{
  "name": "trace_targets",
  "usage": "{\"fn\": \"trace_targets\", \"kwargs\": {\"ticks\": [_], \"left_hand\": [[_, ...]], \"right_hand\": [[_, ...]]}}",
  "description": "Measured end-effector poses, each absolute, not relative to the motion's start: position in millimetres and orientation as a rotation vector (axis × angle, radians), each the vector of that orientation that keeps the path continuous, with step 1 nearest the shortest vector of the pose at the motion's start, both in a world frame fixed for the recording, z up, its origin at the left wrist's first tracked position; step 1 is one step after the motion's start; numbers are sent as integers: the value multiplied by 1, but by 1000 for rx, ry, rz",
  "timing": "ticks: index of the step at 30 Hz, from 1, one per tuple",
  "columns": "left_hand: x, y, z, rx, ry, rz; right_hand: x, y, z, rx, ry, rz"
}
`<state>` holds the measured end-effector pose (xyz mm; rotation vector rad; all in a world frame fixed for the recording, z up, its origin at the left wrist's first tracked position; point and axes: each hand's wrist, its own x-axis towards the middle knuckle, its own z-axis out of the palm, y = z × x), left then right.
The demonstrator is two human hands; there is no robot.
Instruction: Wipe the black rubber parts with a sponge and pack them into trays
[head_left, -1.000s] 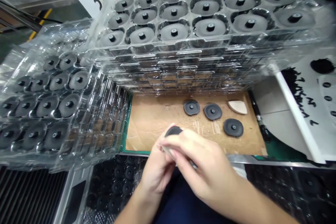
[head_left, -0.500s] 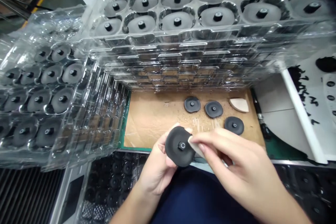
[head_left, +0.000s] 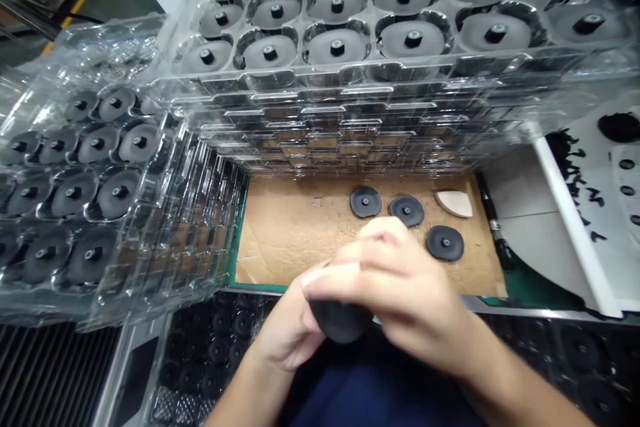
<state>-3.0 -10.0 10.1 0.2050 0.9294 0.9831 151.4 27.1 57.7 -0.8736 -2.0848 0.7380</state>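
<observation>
Black disc (head_left: 343, 323), white panel (head_left: 600, 163) with illegible writing (head_left: 595, 197)

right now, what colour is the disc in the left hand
Black or very dark grey; the disc shows in the head view, partly covered by the right hand.

Held dark grey rounded disc (head_left: 343, 324): matt, smooth, plastic or rubber, can't tell which. Three loose dark grey rounded discs (head_left: 445, 243): same matt finish. Stacked clear moulded trays (head_left: 345, 107): thin glossy plastic, strong glare. Brown rectangular cardboard sheet (head_left: 280, 233): matt, creased, scuffed. Pale beige wedge-shaped piece (head_left: 454, 204): matt, material unclear. Silvery straight edge strip (head_left: 545, 313): shiny metal. Navy garment (head_left: 370, 393): matt cloth.
</observation>
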Motion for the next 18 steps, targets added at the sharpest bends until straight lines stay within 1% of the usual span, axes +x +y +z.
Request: {"fn": "trace_targets", "kwargs": {"ticks": [3, 6, 8, 11, 18], "left_hand": [[-7, -5, 17, 204, 719, 889], [-14, -5, 18, 155, 635, 881], [-17, -6, 16, 132, 632, 886], [-19, -6, 11, 97, 614, 885], [-15, -5, 4, 77, 531, 911]], "right_hand": [[165, 32, 33, -1269, -1895, 761], [174, 26, -6, -1571, -1850, 907], [174, 16, -33, -1610, -1913, 1011], [170, -5, -60, -1672, -1966, 1031], [167, -33, -71, -1798, -2020, 924]]}}
